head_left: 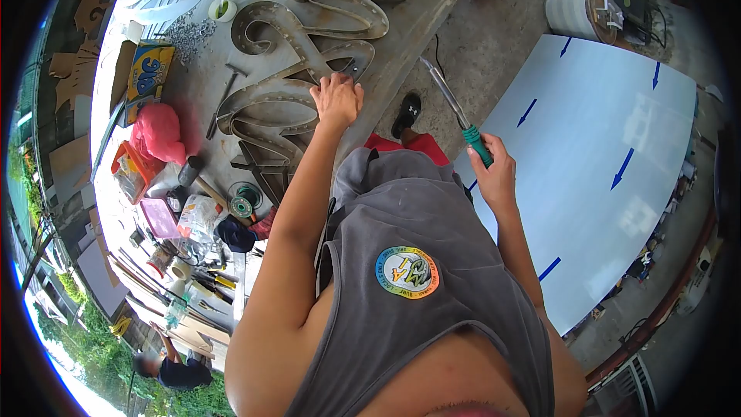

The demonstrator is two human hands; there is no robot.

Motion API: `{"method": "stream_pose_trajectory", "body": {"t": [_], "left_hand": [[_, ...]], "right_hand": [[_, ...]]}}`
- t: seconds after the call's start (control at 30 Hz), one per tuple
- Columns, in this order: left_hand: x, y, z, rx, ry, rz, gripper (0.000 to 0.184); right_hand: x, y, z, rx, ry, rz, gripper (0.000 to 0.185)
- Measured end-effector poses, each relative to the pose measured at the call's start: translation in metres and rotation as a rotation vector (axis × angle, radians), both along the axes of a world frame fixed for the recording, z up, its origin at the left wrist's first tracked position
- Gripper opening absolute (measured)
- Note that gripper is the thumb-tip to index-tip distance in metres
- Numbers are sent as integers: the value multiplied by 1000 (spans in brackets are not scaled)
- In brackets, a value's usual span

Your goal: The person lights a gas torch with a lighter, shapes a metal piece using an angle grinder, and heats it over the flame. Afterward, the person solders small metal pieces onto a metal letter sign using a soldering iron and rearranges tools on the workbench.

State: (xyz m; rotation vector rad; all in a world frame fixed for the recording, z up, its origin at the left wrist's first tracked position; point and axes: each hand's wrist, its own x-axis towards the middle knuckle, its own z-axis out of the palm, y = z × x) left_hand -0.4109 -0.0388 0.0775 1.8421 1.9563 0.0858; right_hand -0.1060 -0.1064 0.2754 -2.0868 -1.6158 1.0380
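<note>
Your right grip (495,171) wraps the soldering iron (461,117), your left grip (337,100), closure unclear, touches the metal lettering (302,49) beneath it, and swinging that tip left, if hot, could burn you!

bright daylight from left, edge blown out | glare on pale panel (583,158) | fisheye bend, dark corners

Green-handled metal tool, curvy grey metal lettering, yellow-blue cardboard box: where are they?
Green-handled tool (472,137), head view: upper handle.
Metal lettering (301,45), head view: middle band.
Cardboard box (149,71), head view: printed face.
</note>
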Motion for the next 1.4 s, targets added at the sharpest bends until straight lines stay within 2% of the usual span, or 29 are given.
{"method": "stream_pose_trajectory", "body": {"t": [0.57,0.77,0.9,1.0,1.17,1.4], "left_hand": [[3,11,2,-419,-270,286,55],[0,10,-3,-417,-352,344,55],[0,8,1,-380,-305,312,54],[2,6,-3,-345,-308,352,52],[2,17,-3,-418,-456,515,49],[1,11,-13,-364,-504,494,48]], "right_hand": [[0,0,-3,-13,18,30,35],[0,1,-2,-23,2,26,35],[0,2,0,-15,9,29,34],[-2,4,3,-36,17,19,34],[-1,4,0,-7,20,22,34],[1,2,-2,-14,19,19,34]]}}
